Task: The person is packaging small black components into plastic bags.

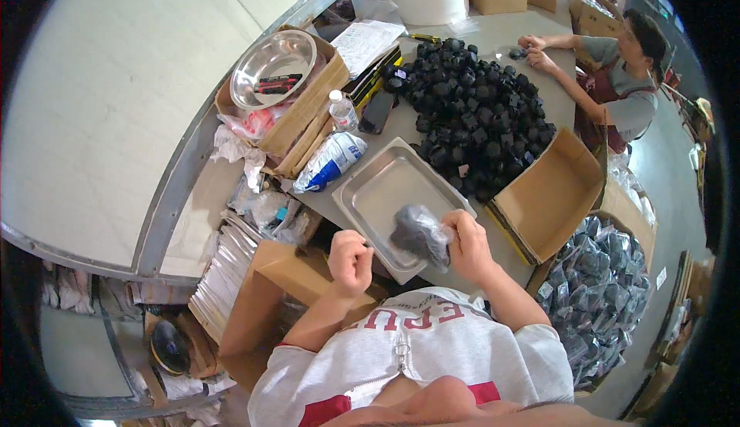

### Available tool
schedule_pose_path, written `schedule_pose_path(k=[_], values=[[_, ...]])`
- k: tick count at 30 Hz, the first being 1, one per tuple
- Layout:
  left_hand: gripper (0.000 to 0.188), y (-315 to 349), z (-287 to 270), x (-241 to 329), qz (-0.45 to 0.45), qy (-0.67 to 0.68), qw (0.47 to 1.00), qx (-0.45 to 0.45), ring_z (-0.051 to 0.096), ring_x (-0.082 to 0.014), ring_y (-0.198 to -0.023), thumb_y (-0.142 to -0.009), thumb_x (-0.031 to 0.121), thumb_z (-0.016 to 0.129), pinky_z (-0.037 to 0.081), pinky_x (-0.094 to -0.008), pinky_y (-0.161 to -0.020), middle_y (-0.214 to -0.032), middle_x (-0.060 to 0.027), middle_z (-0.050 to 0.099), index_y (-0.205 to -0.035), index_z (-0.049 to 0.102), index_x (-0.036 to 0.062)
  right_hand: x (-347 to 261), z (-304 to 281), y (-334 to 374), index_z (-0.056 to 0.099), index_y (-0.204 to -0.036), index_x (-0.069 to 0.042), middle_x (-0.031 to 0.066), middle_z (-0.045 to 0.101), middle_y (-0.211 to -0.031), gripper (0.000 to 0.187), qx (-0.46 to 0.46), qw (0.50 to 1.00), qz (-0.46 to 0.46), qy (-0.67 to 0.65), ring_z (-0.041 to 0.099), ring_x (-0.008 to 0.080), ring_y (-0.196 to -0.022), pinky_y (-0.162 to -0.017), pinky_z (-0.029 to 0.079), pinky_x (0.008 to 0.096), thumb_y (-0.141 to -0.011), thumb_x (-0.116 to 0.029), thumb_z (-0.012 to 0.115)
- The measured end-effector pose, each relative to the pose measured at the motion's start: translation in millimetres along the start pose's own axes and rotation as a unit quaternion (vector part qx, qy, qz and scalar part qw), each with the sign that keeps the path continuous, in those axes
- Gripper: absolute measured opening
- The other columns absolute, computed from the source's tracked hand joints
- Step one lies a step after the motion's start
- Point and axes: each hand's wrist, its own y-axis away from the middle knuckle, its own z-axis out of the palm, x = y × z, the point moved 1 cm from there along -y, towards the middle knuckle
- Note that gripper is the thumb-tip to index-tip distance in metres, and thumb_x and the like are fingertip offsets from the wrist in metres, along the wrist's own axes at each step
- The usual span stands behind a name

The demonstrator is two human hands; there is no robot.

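My right hand [470, 248] is closed on the gathered top of a clear plastic bag [422, 234] with a dark part inside. The bag hangs over the near end of a shallow steel tray [362, 202]. My left hand [351, 262] is curled into a pinch just left of the tray's near end. A small dark bit shows at its fingertips, too small to name. Beyond the tray lies a large heap of black plastic parts [478, 115].
An open cardboard box [551, 196] stands right of the tray, above a carton of bagged dark parts [597, 296]. At left are a blue-and-white packet [331, 161], a water bottle [342, 111], a phone [378, 112] and a steel bowl [274, 49]. Across the table a co-worker [617, 80] handles a part.
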Motion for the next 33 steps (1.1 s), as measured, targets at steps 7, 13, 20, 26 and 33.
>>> schedule_pose_path(k=[7,13,20,26,33], values=[[0.033,5,46,0,-0.35,0.191,0.894,-0.202,0.041,-0.0069,-0.053,-0.093,0.03,0.054,0.033,-0.0244,-0.048,-0.058,0.0008,0.045,-0.079,0.056,0.0,-15,12,-12,0.049,-0.086,-0.002,0.0156,0.054,-0.084,0.015,-0.023,0.984,-0.176,0.014,0.054,0.0356,-0.079,-0.072,0.043,0.0423,-0.074,0.003,0.058],[0.032,3,36,8,-0.318,0.243,0.9,-0.171,0.04,-0.0057,-0.058,-0.095,0.024,0.051,0.033,-0.0222,-0.053,-0.063,0.0031,0.048,-0.073,0.057,0.0006,-10,10,-2,0.049,-0.085,-0.001,0.0167,0.054,-0.082,0.011,-0.037,0.994,-0.103,-0.021,0.054,0.037,-0.077,-0.068,0.044,0.042,-0.077,0.003,0.056],[0.02,7,30,-20,-0.43,0.48,0.756,0.112,0.056,-0.0145,-0.075,-0.092,0.018,0.052,0.043,-0.0289,-0.07,-0.08,-0.0044,0.062,-0.082,0.062,0.0039,-1,1,-2,0.046,-0.087,-0.002,0.0153,0.051,-0.082,0.01,-0.024,0.997,-0.034,-0.069,0.051,0.035,-0.075,-0.067,0.044,0.0383,-0.081,0.003,0.05],[0.019,-15,39,1,-0.457,0.497,0.725,0.14,0.051,-0.0107,-0.076,-0.094,0.019,0.051,0.039,-0.0272,-0.071,-0.079,-0.0009,0.057,-0.083,0.059,0.0055,1,4,-15,0.045,-0.086,-0.002,0.0161,0.048,-0.09,0.008,-0.082,0.974,-0.101,-0.187,0.048,0.0316,-0.081,-0.074,0.041,0.0347,-0.081,-0.001,0.052],[0.024,4,47,-2,-0.405,0.325,0.849,-0.091,0.037,-0.002,-0.065,-0.096,0.022,0.049,0.03,-0.0194,-0.057,-0.071,0.0073,0.045,-0.078,0.055,0.0062,1,8,-30,0.053,-0.084,-0.001,0.0048,0.048,-0.064,0.014,-0.109,0.993,-0.044,0.025,0.049,0.0187,-0.062,-0.059,0.042,0.0313,-0.08,-0.01,0.062]])
